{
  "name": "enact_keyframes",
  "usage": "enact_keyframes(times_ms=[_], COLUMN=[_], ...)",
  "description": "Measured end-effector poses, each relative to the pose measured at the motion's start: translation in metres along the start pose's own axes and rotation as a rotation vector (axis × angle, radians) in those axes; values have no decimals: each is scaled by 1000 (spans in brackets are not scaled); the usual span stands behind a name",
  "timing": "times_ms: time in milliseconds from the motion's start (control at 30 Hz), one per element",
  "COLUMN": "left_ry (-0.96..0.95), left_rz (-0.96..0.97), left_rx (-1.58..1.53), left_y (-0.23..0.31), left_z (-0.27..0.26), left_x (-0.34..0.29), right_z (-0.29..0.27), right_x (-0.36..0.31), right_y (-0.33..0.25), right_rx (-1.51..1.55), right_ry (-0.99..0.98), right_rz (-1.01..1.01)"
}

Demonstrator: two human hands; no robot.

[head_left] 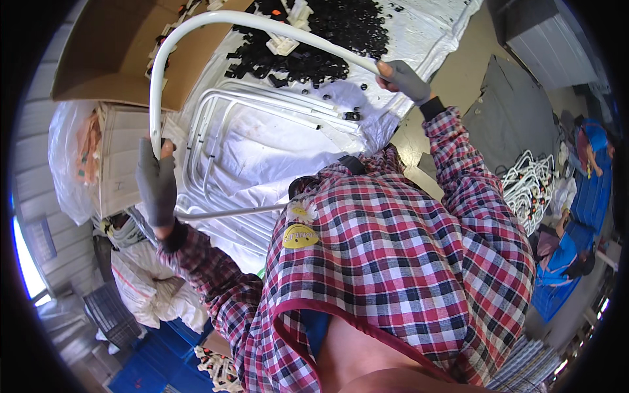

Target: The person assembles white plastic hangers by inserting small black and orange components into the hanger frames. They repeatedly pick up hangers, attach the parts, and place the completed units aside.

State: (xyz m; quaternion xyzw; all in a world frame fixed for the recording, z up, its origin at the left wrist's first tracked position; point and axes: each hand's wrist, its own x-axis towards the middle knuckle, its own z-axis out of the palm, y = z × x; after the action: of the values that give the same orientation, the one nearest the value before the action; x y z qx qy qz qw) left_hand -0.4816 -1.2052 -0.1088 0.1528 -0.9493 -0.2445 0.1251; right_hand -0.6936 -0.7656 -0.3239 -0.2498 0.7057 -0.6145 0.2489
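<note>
I hold up a white bent metal tube (196,21) with both hands, in grey fingerless gloves. My left hand (157,187) is wrapped round its left side, below the rounded corner. At the tube's upper right end, my right hand (403,80) is closed, with bare fingertips on the metal. A straight length of tube (229,212) runs from below my left hand toward my checked jacket; whether it joins the held tube is hidden by the hand. Beneath lie several more white bent tubes (196,141), nested in a stack on white sheeting (268,147).
Small black parts (354,33) are heaped at the far side, with a white plastic piece (283,44) on them. An open cardboard box (98,59) stands at the far left. White tube frames (529,187) pile up at right, near people in blue (557,262). A white sack (154,281) sits lower left.
</note>
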Motion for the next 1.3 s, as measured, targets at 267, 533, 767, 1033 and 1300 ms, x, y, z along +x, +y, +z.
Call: enact_keyframes(times_ms=[267,533,767,1033,1300], left_ry=[224,377,360,322,306], left_rz=[-291,-436,-325,-254,-262], left_rx=[-91,-363,-317,-309,-278], left_y=[-144,-146,-133,-133,-131], left_z=[30,7,16,20,17], left_x=[-32,-118,-90,-74,-82], right_z=[46,89,32,9,6], right_x=[11,27,85,73,86], right_y=[102,127,81,50,41], right_rx=[-559,-648,-345,-745,-982], right_ry=[461,449,394,246,181], right_rz=[247,101,-45,-295,-346])
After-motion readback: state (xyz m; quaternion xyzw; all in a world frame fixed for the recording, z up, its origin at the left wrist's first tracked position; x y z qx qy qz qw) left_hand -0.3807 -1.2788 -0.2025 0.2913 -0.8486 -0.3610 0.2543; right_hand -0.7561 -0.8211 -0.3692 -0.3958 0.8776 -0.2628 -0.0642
